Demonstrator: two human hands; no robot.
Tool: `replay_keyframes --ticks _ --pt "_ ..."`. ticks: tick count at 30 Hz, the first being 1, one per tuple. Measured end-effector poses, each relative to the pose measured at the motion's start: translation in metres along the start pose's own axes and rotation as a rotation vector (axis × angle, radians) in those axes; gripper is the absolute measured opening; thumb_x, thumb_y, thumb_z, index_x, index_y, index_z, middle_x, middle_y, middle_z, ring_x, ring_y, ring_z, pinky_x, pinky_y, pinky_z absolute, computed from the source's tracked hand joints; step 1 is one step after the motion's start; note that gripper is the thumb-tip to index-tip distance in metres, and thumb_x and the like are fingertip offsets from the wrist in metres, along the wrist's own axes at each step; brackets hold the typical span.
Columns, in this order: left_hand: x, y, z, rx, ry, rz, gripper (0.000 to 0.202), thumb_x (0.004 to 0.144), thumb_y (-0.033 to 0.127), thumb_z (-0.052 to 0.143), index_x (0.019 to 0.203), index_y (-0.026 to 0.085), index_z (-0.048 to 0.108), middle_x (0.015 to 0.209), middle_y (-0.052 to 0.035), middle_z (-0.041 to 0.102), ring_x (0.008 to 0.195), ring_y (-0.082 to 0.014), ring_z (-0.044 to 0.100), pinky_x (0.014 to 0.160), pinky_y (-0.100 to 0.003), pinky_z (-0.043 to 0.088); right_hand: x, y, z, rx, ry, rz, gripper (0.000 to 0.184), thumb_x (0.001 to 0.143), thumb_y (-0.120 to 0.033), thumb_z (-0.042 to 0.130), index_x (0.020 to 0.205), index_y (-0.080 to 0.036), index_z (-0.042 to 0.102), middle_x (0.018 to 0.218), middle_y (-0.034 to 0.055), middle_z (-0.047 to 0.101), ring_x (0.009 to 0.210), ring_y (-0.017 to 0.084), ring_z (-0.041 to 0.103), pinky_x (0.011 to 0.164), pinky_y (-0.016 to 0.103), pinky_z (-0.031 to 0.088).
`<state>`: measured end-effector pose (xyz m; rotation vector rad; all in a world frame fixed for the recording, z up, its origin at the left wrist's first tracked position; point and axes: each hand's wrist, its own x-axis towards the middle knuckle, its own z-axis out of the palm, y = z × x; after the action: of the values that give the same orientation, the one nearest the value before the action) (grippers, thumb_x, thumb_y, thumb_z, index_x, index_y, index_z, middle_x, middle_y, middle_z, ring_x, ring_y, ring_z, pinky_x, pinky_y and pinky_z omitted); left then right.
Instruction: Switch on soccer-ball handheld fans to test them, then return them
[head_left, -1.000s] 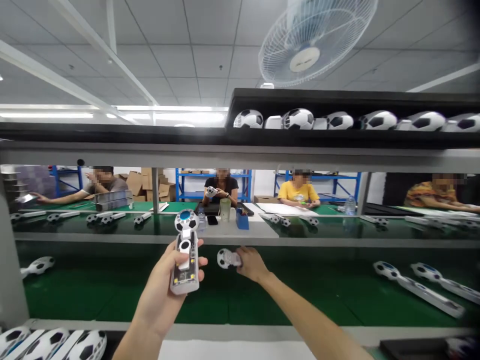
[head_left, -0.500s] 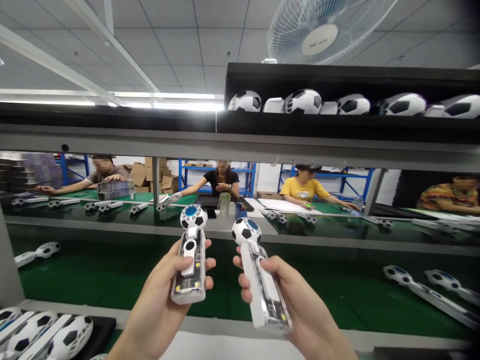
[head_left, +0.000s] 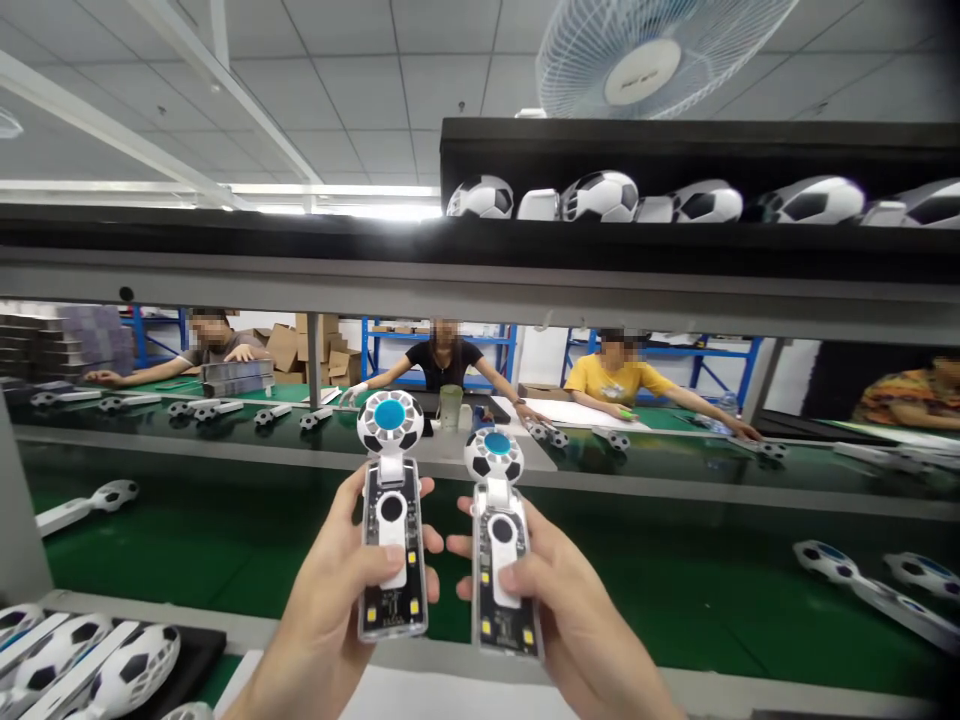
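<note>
My left hand (head_left: pixel 334 570) is wrapped round a soccer-ball-headed handheld device (head_left: pixel 391 415) with a clear handle showing a circuit board and yellow-white squares. The thumb lies on its white strip, below a black round button. In my right hand (head_left: pixel 562 580) is a second device (head_left: pixel 495 455) of the same kind, its thumb likewise on the white strip. Both are held upright side by side, a little apart, with blue discs on the ball heads facing me. The backs of both handles are hidden by my fingers.
Beyond my hands runs a green conveyor belt (head_left: pixel 247 560) with more ball-headed devices (head_left: pixel 874 585) lying on it. A black tray (head_left: pixel 206 655) of them stands at lower left. Overhead is a shelf (head_left: pixel 337 285) carrying a black box of balls. Several co-workers sit opposite.
Both devices have turned so their button sides face me squarely, and the right one has straightened upright. Opposite, the middle co-worker and the one in yellow have reached out an arm rightward.
</note>
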<state>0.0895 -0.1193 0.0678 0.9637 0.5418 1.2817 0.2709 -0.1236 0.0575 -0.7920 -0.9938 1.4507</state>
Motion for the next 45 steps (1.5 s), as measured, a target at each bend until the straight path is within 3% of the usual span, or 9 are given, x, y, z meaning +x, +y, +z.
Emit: replay_keyframes --ticks 3,5,8,13,21,29,34,40,45 --pt "0.0 -0.006 -0.003 0.027 -0.059 0.028 0.067 0.077 0.024 0.071 0.137 0.024 0.042 0.087 -0.0059 0.068 0.065 -0.019 0.064 0.065 -0.03 0.051 0.003 0.008 0.002 -0.114 -0.113 -0.212 0.075 0.07 -0.009 0.062 0.14 -0.022 0.039 0.1 0.0054 0.07 0.081 0.02 0.064 0.073 0.032 0.051" --pt "0.0 -0.008 -0.004 0.05 -0.079 0.033 0.07 0.077 0.026 0.071 0.138 0.026 0.038 0.089 -0.0058 0.068 0.067 -0.0197 0.064 0.065 -0.031 0.051 0.003 0.009 0.003 -0.105 -0.173 -0.275 0.079 0.071 -0.008 0.062 0.143 -0.024 0.034 0.099 0.0048 0.068 0.08 0.021 0.064 0.072 0.033 0.051" --pt "-0.001 -0.009 -0.007 0.081 -0.103 0.033 0.071 0.076 0.027 0.072 0.138 0.028 0.037 0.089 -0.0051 0.068 0.068 -0.0189 0.064 0.065 -0.03 0.051 0.001 0.007 0.003 -0.063 -0.23 -0.272 0.079 0.071 -0.009 0.061 0.144 -0.023 0.032 0.099 0.0054 0.068 0.076 0.021 0.065 0.07 0.034 0.051" --pt "0.001 -0.01 -0.012 0.101 -0.184 0.029 0.066 0.077 0.028 0.072 0.135 0.025 0.04 0.087 -0.0042 0.067 0.069 -0.0168 0.062 0.065 -0.028 0.05 -0.001 0.006 -0.001 -0.104 -0.178 -0.288 0.072 0.068 -0.008 0.061 0.137 -0.022 0.044 0.098 0.0048 0.068 0.078 0.019 0.063 0.067 0.028 0.05" --pt "0.003 -0.015 -0.012 0.058 -0.28 0.044 0.069 0.076 0.025 0.073 0.136 0.026 0.04 0.088 -0.0039 0.067 0.069 -0.0167 0.063 0.064 -0.028 0.05 -0.002 0.006 -0.002 -0.028 -0.233 -0.272 0.063 0.071 -0.008 0.063 0.13 -0.026 0.049 0.097 0.0049 0.067 0.082 0.023 0.064 0.067 0.033 0.055" --pt "0.002 -0.014 -0.013 0.025 -0.272 0.023 0.069 0.078 0.025 0.074 0.137 0.024 0.038 0.09 -0.0058 0.068 0.072 -0.0171 0.064 0.064 -0.027 0.051 -0.003 0.004 -0.002 0.038 -0.225 -0.232 0.06 0.07 -0.008 0.065 0.127 -0.023 0.054 0.096 0.0058 0.07 0.076 0.019 0.066 0.065 0.027 0.055" --pt "0.002 -0.013 -0.014 0.055 -0.276 -0.006 0.075 0.074 0.027 0.078 0.138 0.026 0.038 0.095 -0.0061 0.066 0.072 -0.016 0.063 0.063 -0.024 0.049 -0.002 0.002 -0.005 0.03 -0.254 -0.232 0.061 0.067 -0.015 0.075 0.125 -0.023 0.059 0.1 0.0045 0.068 0.076 0.015 0.063 0.067 0.022 0.051" --pt "0.003 -0.012 -0.01 0.05 -0.225 0.008 0.073 0.07 0.024 0.08 0.133 0.027 0.043 0.093 -0.004 0.065 0.068 -0.0149 0.062 0.058 -0.022 0.046 -0.002 0.005 -0.009 -0.014 -0.163 -0.255 0.069 0.064 -0.012 0.07 0.13 -0.025 0.055 0.1 0.004 0.067 0.075 0.015 0.061 0.061 0.022 0.047" --pt "0.003 -0.014 -0.01 0.032 -0.225 -0.023 0.063 0.078 0.029 0.075 0.133 0.026 0.044 0.092 -0.0057 0.066 0.065 -0.0155 0.064 0.058 -0.024 0.049 -0.001 0.007 -0.007 -0.064 -0.123 -0.291 0.058 0.072 -0.019 0.07 0.129 -0.025 0.056 0.098 0.0042 0.067 0.072 0.015 0.059 0.062 0.023 0.048"
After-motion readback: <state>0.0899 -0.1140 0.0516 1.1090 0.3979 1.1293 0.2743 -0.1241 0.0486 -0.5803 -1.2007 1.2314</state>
